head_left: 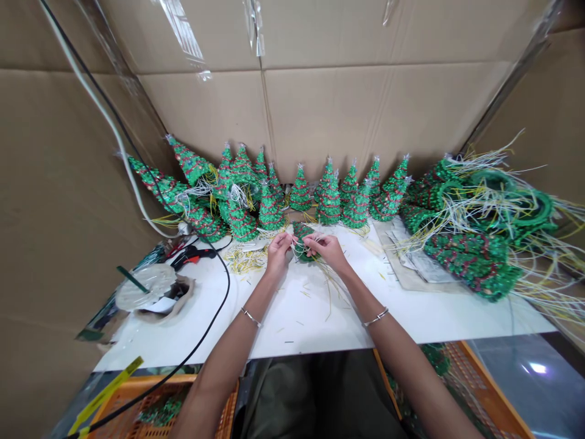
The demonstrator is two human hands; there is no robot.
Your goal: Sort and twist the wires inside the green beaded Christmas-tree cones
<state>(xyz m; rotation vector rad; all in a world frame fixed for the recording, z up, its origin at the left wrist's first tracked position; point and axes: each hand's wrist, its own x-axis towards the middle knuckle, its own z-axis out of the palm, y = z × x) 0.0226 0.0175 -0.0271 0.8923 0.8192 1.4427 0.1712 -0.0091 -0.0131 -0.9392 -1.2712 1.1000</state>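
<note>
With bare forearms (228,360) in lower frame, worked at centre.
Pinched thin white strands (299,244), left hand (278,252) and right hand (326,246), at green tinsel cone (302,229).

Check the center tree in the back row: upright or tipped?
Upright: the tree stands with its star topmost and its wider end down.

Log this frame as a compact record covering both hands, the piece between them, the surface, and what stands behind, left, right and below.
Left hand: pinching thin white wires
Right hand: pinching wires of the same bunch
Piece: small green tree, partly hidden by the hands
Surface: white tabletop, with yellow and white wire scraps
Behind: upright green trees with red garlands
Left side: black-and-red glue gun
Right side: tree shapes lying down, wires trailing
Below: two orange crates
</note>
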